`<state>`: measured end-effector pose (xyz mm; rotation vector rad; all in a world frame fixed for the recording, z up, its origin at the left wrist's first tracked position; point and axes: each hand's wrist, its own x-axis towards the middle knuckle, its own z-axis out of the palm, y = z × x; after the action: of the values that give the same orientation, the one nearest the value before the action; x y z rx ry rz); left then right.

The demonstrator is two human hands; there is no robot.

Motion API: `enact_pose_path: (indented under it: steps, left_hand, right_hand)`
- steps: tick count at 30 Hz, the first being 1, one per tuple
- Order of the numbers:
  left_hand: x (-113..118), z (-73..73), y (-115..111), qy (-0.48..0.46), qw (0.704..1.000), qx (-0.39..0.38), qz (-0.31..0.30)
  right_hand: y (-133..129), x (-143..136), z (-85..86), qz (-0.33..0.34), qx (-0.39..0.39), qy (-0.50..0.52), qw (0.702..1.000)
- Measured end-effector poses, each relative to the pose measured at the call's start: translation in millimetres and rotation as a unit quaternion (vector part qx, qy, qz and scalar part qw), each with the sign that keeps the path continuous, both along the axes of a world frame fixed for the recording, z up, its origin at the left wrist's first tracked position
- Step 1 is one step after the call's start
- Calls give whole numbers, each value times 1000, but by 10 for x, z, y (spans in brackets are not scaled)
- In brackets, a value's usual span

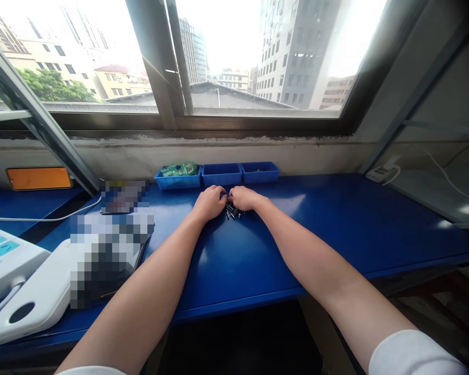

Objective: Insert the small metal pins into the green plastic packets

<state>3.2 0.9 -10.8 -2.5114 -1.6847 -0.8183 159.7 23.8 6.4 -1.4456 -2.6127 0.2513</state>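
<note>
A small heap of thin dark and silvery pieces, which look like screws, lies on the blue tabletop. At its left edge rests my left hand, fingers curled in and the thumb towards the heap. My right hand bends over the heap's far right side, with its fingertips drawn together close to my left hand. What either hand pinches is too small and too hidden to make out. Just beyond stand three blue bins: the left bin with green plastic packaging, the middle bin, and the right bin with small bits inside.
To the left lie a white power strip, a white oblong device and blurred-out items. An orange-faced phone-like slab leans at the wall. Metal shelf posts flank the table, and a window is ahead.
</note>
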Motion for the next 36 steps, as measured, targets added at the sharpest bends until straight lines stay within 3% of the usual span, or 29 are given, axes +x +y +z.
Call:
enact_pose_path:
  steps: [4,8,13,17,21,26,32,36]
  left_hand:
    - [-1,4,7,-20,1000,15,1]
    - [4,37,-15,-64,997,39,-18]
    - [14,98,-55,-140,986,67,-62]
    - [13,118,-63,-180,980,55,-62]
    - [7,113,-43,-181,981,58,-45]
    - [8,123,-46,-160,986,51,-7]
    - [30,142,-78,-155,987,42,-16]
    - [21,131,-65,-148,988,50,-11]
  right_hand:
    - [22,15,-62,-3,43,72,996]
    - [13,33,-48,-8,51,209,977]
    - [27,46,-20,13,10,371,928]
    - [73,28,-60,31,-50,477,877]
    - [55,16,-46,20,-90,524,847]
    - [15,55,1,28,-78,512,855]
    - [51,45,-34,3,-62,466,883]
    - [11,30,-9,8,-77,493,867]
